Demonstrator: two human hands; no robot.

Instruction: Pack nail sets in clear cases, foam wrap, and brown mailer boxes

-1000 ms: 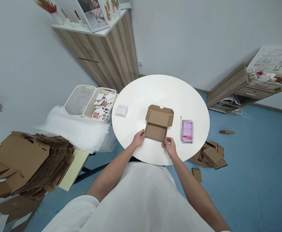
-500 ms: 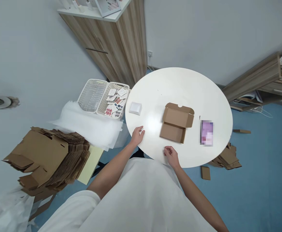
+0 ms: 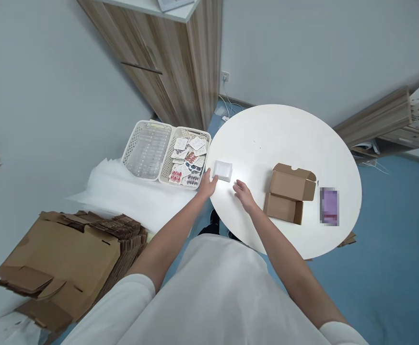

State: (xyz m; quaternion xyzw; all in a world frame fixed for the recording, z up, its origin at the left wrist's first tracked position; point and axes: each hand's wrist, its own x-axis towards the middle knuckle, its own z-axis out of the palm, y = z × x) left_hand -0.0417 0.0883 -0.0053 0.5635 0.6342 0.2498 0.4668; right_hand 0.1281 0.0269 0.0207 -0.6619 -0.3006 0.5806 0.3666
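A small white rectangular packet (image 3: 223,170) lies flat on the left side of the round white table (image 3: 285,129). My left hand (image 3: 207,186) is at its left edge, thumb and fingers apart; whether it touches the packet I cannot tell. To the right of the packet, a little way off, my right hand (image 3: 243,195) reaches over the table with fingers stretched out and nothing in them. An open brown cardboard box (image 3: 287,194) stands on the table farther right, lid folded back and nothing visible inside.
A pixelated purple rectangle (image 3: 329,206) lies right of the box. Left of the table, one white basket (image 3: 128,143) holds clear plastic cases, another (image 3: 163,176) holds printed cards. White wrapping sheets (image 3: 116,187) and a stack of flattened cardboard boxes (image 3: 69,249) are nearer me.
Both hands have moved forward toward the white packet, my right hand also leftward from the box's near side. The view has turned left; the packet and box still lie on the table.
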